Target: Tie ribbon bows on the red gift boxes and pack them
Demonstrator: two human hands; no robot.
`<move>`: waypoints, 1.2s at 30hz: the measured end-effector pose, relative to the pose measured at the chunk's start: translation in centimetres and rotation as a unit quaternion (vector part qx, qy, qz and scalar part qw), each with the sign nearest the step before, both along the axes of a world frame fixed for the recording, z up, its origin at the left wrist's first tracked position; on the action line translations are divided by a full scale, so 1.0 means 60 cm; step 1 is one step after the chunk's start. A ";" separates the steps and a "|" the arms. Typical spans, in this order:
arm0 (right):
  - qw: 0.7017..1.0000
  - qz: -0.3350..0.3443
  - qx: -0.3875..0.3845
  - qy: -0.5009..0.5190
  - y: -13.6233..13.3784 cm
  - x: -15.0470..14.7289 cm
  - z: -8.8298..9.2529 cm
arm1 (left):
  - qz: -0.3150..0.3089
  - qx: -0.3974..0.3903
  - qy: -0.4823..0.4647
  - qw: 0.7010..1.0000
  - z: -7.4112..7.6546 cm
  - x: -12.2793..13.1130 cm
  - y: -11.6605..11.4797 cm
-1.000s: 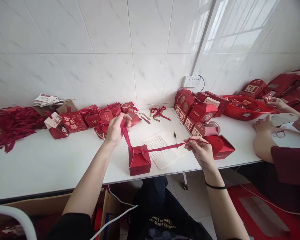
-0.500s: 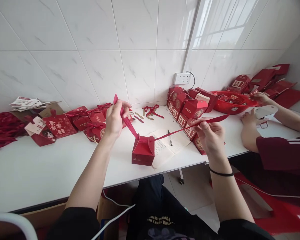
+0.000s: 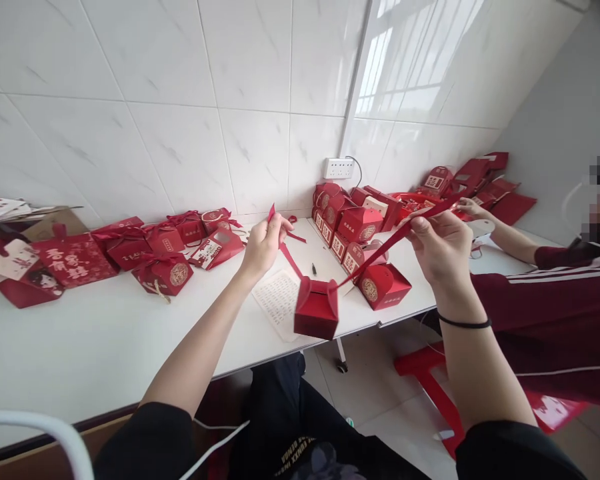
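Observation:
A small red gift box (image 3: 316, 310) hangs by a red ribbon (image 3: 380, 250) threaded through its top, just above the white table's front edge (image 3: 130, 347). My left hand (image 3: 264, 243) pinches the ribbon's left end, raised above the table. My right hand (image 3: 440, 247) grips the ribbon's right end, held higher and to the right. The ribbon runs taut in a V from both hands down to the box. A handwritten sheet of paper (image 3: 279, 300) and a pen (image 3: 314, 269) lie under and behind the box.
Finished red boxes with bows (image 3: 163, 270) line the wall at left. A stack of red boxes (image 3: 353, 223) stands at centre right near a wall socket (image 3: 338, 167). Another person in a dark red sleeve (image 3: 560, 300) works at right. A red stool (image 3: 430, 380) stands below.
Both hands have risen and pulled the ribbon ends up, lifting the box off the table. My view has swung left, so the box and hands sit further right.

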State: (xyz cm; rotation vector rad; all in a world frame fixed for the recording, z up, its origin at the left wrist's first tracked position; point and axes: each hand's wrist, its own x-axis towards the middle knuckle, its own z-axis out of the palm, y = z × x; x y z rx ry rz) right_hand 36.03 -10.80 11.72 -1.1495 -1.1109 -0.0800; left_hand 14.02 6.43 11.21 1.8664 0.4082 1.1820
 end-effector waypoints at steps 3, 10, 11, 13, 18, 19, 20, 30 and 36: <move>1.000 0.009 -0.003 0.023 -0.012 0.006 -0.002 | -0.015 0.001 0.014 1.000 -0.006 0.020 -0.009; 0.999 0.001 -0.039 0.029 -0.038 0.019 -0.018 | -0.047 0.001 0.043 0.998 -0.019 0.057 -0.029; 0.998 0.004 -0.041 0.038 -0.041 0.019 -0.021 | -0.051 0.004 0.042 0.998 -0.018 0.060 -0.032; 0.997 0.022 -0.051 0.061 -0.044 0.018 -0.028 | -0.061 0.007 0.035 0.997 -0.016 0.066 -0.037; 0.987 0.066 -0.083 0.121 -0.047 0.009 -0.055 | -0.067 -0.008 0.010 0.998 -0.015 0.072 -0.045; 0.984 0.074 -0.092 0.133 -0.046 0.009 -0.061 | -0.076 -0.014 0.012 0.997 -0.015 0.072 -0.046; 0.981 0.082 -0.103 0.142 -0.046 0.008 -0.068 | -0.084 -0.024 0.011 0.996 -0.015 0.071 -0.047; 0.969 0.129 -0.116 0.173 -0.034 -0.010 -0.109 | -0.153 -0.090 -0.020 0.984 0.007 0.071 -0.048; 0.965 0.143 -0.114 0.189 -0.050 0.001 -0.129 | -0.191 -0.118 -0.060 0.973 0.020 0.081 -0.042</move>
